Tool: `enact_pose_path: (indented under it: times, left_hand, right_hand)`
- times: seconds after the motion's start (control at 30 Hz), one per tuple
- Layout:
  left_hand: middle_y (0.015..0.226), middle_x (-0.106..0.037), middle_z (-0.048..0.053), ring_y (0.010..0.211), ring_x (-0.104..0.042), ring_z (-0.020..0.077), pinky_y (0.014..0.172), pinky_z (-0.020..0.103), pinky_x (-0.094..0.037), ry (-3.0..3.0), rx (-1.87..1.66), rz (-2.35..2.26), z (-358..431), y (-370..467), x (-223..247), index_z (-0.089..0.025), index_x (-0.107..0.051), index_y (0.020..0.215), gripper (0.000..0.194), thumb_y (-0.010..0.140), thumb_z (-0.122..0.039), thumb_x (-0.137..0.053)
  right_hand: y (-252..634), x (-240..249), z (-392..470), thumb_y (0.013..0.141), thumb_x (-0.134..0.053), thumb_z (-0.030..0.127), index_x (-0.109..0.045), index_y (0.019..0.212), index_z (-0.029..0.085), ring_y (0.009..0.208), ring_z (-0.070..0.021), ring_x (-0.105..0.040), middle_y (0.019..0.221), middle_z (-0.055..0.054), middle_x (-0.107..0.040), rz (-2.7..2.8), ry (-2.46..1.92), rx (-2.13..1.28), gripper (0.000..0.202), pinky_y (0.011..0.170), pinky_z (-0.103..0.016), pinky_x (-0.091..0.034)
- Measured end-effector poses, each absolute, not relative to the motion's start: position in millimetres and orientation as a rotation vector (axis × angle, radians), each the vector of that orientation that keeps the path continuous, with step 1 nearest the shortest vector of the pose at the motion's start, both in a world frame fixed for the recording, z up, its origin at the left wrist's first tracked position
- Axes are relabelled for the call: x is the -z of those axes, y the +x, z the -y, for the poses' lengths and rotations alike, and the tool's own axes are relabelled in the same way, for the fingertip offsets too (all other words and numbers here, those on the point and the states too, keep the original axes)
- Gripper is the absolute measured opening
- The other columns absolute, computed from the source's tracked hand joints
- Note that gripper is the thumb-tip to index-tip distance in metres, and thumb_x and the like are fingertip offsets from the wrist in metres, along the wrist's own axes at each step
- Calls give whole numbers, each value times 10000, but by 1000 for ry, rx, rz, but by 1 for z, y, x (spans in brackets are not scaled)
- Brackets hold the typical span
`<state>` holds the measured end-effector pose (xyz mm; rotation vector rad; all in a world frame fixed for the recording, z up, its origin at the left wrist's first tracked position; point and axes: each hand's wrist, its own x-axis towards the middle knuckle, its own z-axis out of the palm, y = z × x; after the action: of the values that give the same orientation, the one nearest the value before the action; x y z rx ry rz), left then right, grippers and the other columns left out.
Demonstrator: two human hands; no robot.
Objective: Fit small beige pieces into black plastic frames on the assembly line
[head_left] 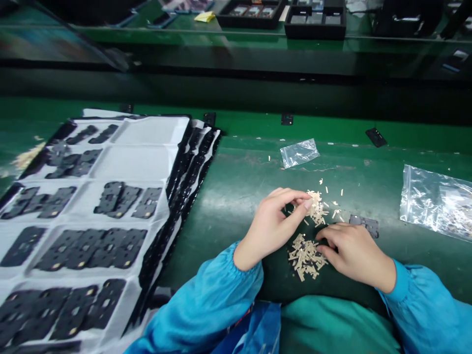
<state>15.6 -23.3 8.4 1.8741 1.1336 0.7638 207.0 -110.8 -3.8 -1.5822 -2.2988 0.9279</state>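
My left hand (pixel 278 221) is at the edge of the upper pile of small, flat beige metal pieces (pixel 317 209). Its thumb and forefinger are pinched together; anything between the tips is too small to make out. Just right of the lower pile of the same beige pieces (pixel 307 256), my right hand (pixel 350 250) is curled, with thumb and forefinger close together at the pile's edge. What those fingertips hold, if anything, I cannot see. Partly behind the right hand lies a flat dark plastic part (pixel 367 225).
On the left, stacked white-lined trays (pixel 138 132) carry rows of black plastic parts (pixel 92 248). A small clear bag (pixel 300 153) lies beyond my hands, a larger bag (pixel 424 201) at right. Single black parts (pixel 376 137) lie farther back. Black boxes (pixel 315 29) stand on the shelf.
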Motion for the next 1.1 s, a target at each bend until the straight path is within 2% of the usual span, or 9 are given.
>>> enact_pose_path:
  times: [0.1, 0.3, 0.43, 0.63, 0.77, 0.87, 0.97, 1.1]
  left_hand:
    - [875, -729, 29, 854, -644, 203, 809, 343, -485, 1952, -637, -1091, 21, 12, -11, -222, -749, 973, 110, 950, -262, -649]
    - [895, -728, 2, 824, -665, 179, 720, 285, -470, 2158, -70, -687, 15, 2, -23, -224, -745, 1035, 155, 897, -207, -677]
    - [922, -744, 12, 848, -696, 190, 725, 273, -471, 2196, 65, -570, 15, 1, -23, -216, -751, 954, 88, 895, -243, -693]
    - [865, -749, 5, 782, -685, 159, 716, 250, -468, 2160, 69, -586, 14, 1, -20, -193, -757, 878, 171, 909, -127, -602]
    - [790, -722, 13, 697, -645, 148, 645, 251, -435, 2157, 35, -662, 12, -1, -21, -181, -745, 832, 203, 937, -176, -572]
    - [731, -699, 11, 661, -612, 142, 616, 251, -413, 2128, -2, -700, 12, 0, -21, -174, -736, 839, 245, 976, -223, -538]
    - [705, -692, 10, 646, -592, 140, 607, 248, -413, 2061, -56, -738, 14, 2, -21, -173, -740, 858, 268, 996, -267, -530]
    - [690, -691, 9, 625, -575, 135, 593, 250, -411, 1999, -95, -778, 17, 5, -22, -170, -747, 863, 297, 1004, -312, -527]
  right_hand:
    - [203, 6, 112, 919, -653, 160, -685, 913, 207, 768, -195, -650, 802, 3, -697, 2306, -1586, -919, 57, 675, -310, -391]
    - [204, 4, 112, 870, -649, 144, -665, 847, 217, 659, -156, -593, 668, 45, -596, 2193, -1590, -918, 78, 641, -289, -353]
    - [204, 5, 112, 862, -664, 174, -671, 821, 219, 615, -138, -567, 624, 58, -545, 2094, -1608, -949, 61, 615, -274, -341]
    - [203, 6, 112, 866, -688, 196, -689, 831, 223, 613, -132, -562, 611, 63, -532, 2062, -1605, -1003, 44, 601, -266, -331]
    - [202, 6, 112, 819, -720, 182, -712, 903, 217, 627, -143, -573, 632, 59, -552, 2071, -1638, -984, 91, 610, -276, -341]
    - [201, 5, 111, 822, -731, 229, -720, 909, 208, 609, -137, -555, 664, 50, -577, 1962, -1665, -995, 90, 601, -280, -346]
    - [201, 4, 110, 861, -693, 280, -733, 865, 210, 569, -125, -512, 635, 48, -571, 1727, -1637, -1141, 81, 569, -274, -347]
    - [202, 7, 109, 890, -632, 302, -746, 816, 199, 545, -128, -471, 595, 36, -551, 1395, -1559, -1335, 171, 533, -268, -351]
